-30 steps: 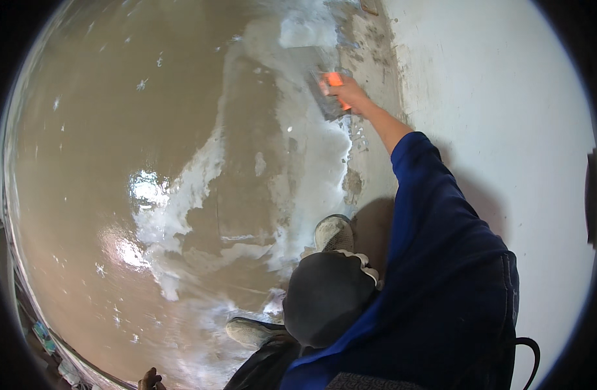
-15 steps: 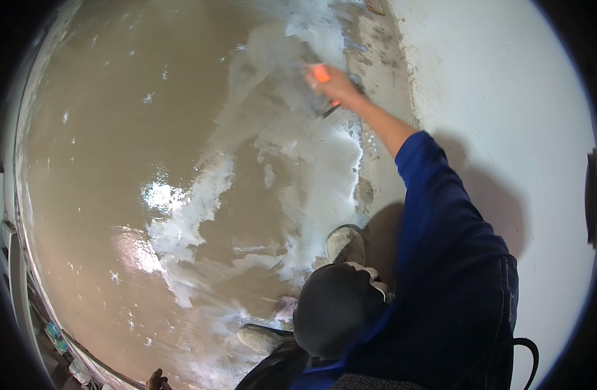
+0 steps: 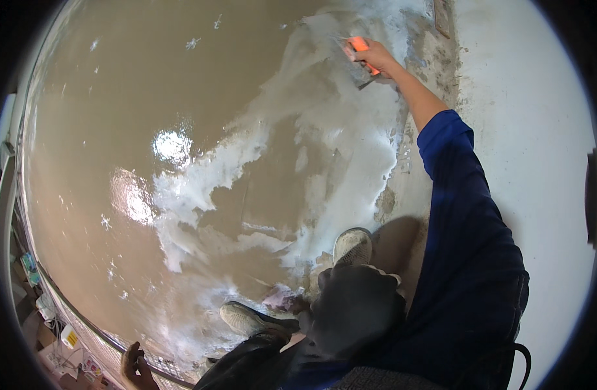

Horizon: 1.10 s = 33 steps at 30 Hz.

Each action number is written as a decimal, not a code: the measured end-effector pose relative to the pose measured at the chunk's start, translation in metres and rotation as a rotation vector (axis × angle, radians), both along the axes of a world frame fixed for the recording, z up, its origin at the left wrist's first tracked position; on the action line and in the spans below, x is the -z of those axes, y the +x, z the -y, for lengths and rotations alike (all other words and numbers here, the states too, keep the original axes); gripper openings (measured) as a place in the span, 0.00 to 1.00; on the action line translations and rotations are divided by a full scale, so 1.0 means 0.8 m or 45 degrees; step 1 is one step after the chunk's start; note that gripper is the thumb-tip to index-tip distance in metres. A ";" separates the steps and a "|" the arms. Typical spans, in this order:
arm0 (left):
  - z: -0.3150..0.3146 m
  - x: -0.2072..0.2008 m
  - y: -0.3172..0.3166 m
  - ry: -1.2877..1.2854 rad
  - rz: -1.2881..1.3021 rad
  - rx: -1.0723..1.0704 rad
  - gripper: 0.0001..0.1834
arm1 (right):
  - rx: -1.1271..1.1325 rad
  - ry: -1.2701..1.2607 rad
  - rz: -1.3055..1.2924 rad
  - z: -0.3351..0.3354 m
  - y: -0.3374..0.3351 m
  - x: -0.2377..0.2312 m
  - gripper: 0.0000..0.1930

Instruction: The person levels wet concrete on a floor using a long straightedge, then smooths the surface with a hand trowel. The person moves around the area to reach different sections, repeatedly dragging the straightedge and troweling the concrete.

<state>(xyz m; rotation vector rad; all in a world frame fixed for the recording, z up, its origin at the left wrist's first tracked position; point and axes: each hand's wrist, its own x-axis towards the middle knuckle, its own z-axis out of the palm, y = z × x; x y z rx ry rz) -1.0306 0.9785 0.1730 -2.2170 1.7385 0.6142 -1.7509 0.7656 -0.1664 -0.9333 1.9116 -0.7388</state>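
Observation:
My right hand (image 3: 381, 60) is closed round the orange handle of a flat trowel (image 3: 362, 53), far out near the wall. The blade lies on or just over the wet floor (image 3: 266, 175), where pale streaks cross the brown-grey film; exact contact is hard to see. At the lower left edge, my left hand (image 3: 134, 367) hangs by the floor's rim. Its fingers are loosely bent and somewhat apart, with nothing visible in them, though part of the hand is cut off by the picture's edge.
A white wall (image 3: 526, 117) runs along the right, with a rough bare strip at its foot. My smeared shoes (image 3: 351, 247) stand on the wet surface. Past a raised edge at lower left lie boxes, cables and other clutter (image 3: 67, 338). A small brown piece (image 3: 441, 18) leans at the wall's far end.
The view has shifted. My right hand has carried the trowel a little farther away and to the right. More of my left hand shows at the lower left.

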 end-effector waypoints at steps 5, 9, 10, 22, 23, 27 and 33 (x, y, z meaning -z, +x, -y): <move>0.001 -0.009 -0.013 -0.001 0.033 0.072 0.16 | -0.293 -0.067 0.091 0.002 0.120 0.011 0.21; -0.006 -0.017 -0.021 -0.131 -0.042 0.182 0.15 | -0.427 -0.109 0.176 -0.031 0.242 0.030 0.19; -0.009 -0.019 -0.021 -0.172 -0.061 0.199 0.15 | -0.466 -0.121 0.224 -0.043 0.279 0.033 0.20; -0.041 -0.016 0.009 -0.195 -0.139 0.263 0.15 | -0.656 -0.153 0.507 -0.208 0.497 -0.006 0.31; -0.043 -0.016 0.011 -0.214 -0.148 0.269 0.14 | -0.475 -0.202 0.348 -0.219 0.446 -0.003 0.32; -0.047 -0.020 0.012 -0.227 -0.167 0.279 0.13 | 0.174 -0.122 0.147 -0.279 0.249 0.004 0.29; -0.030 -0.015 -0.006 -0.200 -0.182 0.405 0.13 | 0.619 -0.027 0.155 -0.358 0.081 -0.001 0.25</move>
